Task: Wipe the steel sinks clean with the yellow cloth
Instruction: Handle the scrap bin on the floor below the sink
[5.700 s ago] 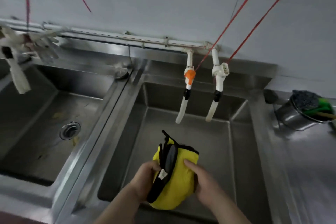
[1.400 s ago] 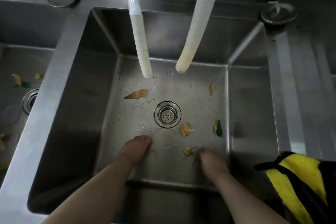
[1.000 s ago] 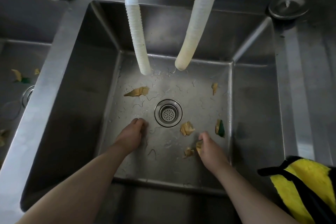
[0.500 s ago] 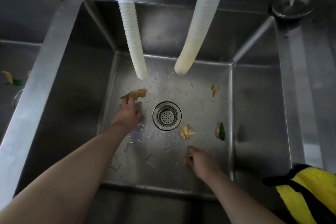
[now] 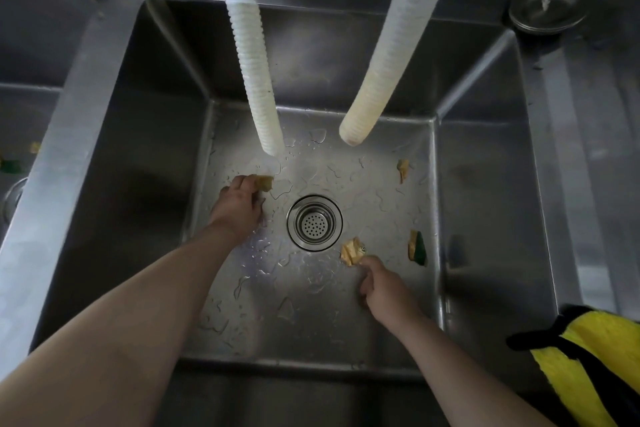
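Two hands work the wet floor of the centre sink [image 5: 485, 218], both clear of the cloth. At left of centre, the left hand [image 5: 239, 204] lies fingers-forward with its fingertips closed on a tan scrap [image 5: 265, 182], just under the tip of the left ribbed white hose [image 5: 256, 80]. A round perforated steel drain [image 5: 314, 222] sits between the hands. Right of it, the right hand [image 5: 384, 288] is curled, its fingertips pinching a crumpled tan scrap [image 5: 351, 250]. Further right, two loose scraps lie by the wall: a tan one [image 5: 402, 168] above, a tan-and-green one [image 5: 417, 248] below. The yellow cloth [image 5: 595, 367], soft with black trim, lies on the ledge at lower right, its long axis running down-right; the right hand is nearer. Judgement: debris removal precedes wiping.
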### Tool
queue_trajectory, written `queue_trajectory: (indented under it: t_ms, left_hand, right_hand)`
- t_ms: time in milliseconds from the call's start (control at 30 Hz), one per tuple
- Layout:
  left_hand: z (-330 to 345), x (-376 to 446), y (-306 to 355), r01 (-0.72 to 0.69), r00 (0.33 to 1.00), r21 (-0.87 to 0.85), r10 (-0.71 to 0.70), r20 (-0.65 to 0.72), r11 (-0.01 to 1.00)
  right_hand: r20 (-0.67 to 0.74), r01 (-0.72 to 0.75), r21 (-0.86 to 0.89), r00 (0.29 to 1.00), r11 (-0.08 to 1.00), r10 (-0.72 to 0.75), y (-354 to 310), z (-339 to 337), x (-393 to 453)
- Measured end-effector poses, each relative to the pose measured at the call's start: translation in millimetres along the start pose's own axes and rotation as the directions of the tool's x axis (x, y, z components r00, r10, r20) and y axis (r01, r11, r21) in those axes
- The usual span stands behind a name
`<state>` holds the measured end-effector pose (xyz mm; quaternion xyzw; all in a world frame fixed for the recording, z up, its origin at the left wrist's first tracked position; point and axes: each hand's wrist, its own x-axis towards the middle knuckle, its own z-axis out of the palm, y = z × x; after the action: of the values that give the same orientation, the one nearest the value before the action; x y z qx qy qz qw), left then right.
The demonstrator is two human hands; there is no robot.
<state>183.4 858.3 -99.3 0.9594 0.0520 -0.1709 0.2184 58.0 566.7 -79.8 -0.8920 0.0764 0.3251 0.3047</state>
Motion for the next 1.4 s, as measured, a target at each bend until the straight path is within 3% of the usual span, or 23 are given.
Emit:
queue_trajectory:
  t_ms: [200,400,600,700,967,1100,1267,1400]
  left_hand:
    - [8.0,0.5,-5.0,0.036,0.994,0.002,-0.036,0.106,0.999]
    - [15.6,-9.7,3.0,0.047,0.998,-0.092,-0.041,0.057,0.995]
    - [21.8,-27.9,14.7,0.175,0.984,-0.189,-0.165,0.068,0.966]
    - [25.2,-32.8,17.2,0.251,0.968,-0.3,-0.232,0.098,0.92]
    - [29.2,-42.6,25.0,0.22,0.975,-0.529,-0.175,0.134,0.82]
    - [26.2,-51.2,36.8,0.296,0.953,-0.69,-0.161,0.256,0.661]
    - [28.7,-53.8,39.9,0.274,0.959,-0.583,-0.172,0.226,0.765]
    - [28.9,-54.4,47.0,0.248,0.964,-0.486,-0.165,0.207,0.838]
  right_hand:
    - [-0.175,-0.055,0.16,0.981,0.986,0.083,-12.5,2.4,3.4]
    - [-0.171,-0.047,0.175,0.982,0.983,0.077,-23.8,3.9,18.3]
    - [-0.208,-0.069,0.167,0.973,0.984,0.104,-36.5,6.1,25.0]
    - [-0.253,-0.068,0.203,0.96,0.977,0.119,-36.9,8.2,26.6]
    - [-0.322,-0.052,0.43,0.924,0.901,0.207,-31.9,-4.7,17.5]
    - [-0.321,-0.13,0.5,0.89,0.856,0.322,-16.1,-15.6,17.0]
    - [-0.434,-0.236,0.507,0.761,0.829,0.482,8.1,-35.9,23.6]
    - [-0.338,-0.357,0.412,0.794,0.838,0.505,19.2,-49.7,29.6]
